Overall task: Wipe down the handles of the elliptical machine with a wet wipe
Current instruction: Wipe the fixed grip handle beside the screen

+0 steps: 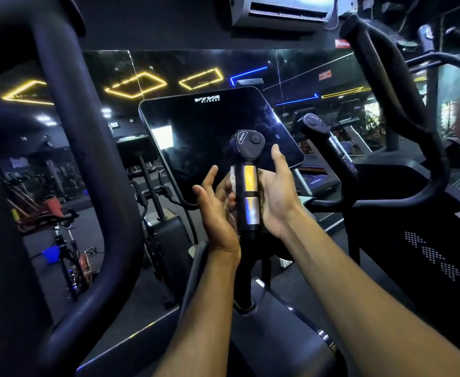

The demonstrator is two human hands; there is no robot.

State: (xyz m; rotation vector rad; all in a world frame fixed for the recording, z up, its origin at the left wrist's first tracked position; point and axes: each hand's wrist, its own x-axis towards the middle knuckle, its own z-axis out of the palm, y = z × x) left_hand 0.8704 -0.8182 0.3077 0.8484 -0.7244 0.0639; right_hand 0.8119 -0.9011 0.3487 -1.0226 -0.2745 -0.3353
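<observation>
Both hands are raised on either side of a short upright handle at frame centre — black, with two metal sensor plates on its front and a triangular button cap on top. The left hand is set just left of the handle, palm turned inward, fingers fairly straight and spread; a white wet wipe is glimpsed between its fingers and the handle's left side, mostly hidden, so whether it is pinched or merely pressed cannot be told. The right hand is held just right of the handle, palm facing it, fingers loose and extended upward, nothing gripped; contact with the handle cannot be confirmed.

Behind the handle a dark console screen marked "VIVA FITNESS" is seen. A second short handle stands to the right, untouched. Large curved moving arms are seen at far left and upper right. A mirror wall reflects yellow and blue strip lights; an air conditioner is mounted at top — an exercise bike is seen lower left.
</observation>
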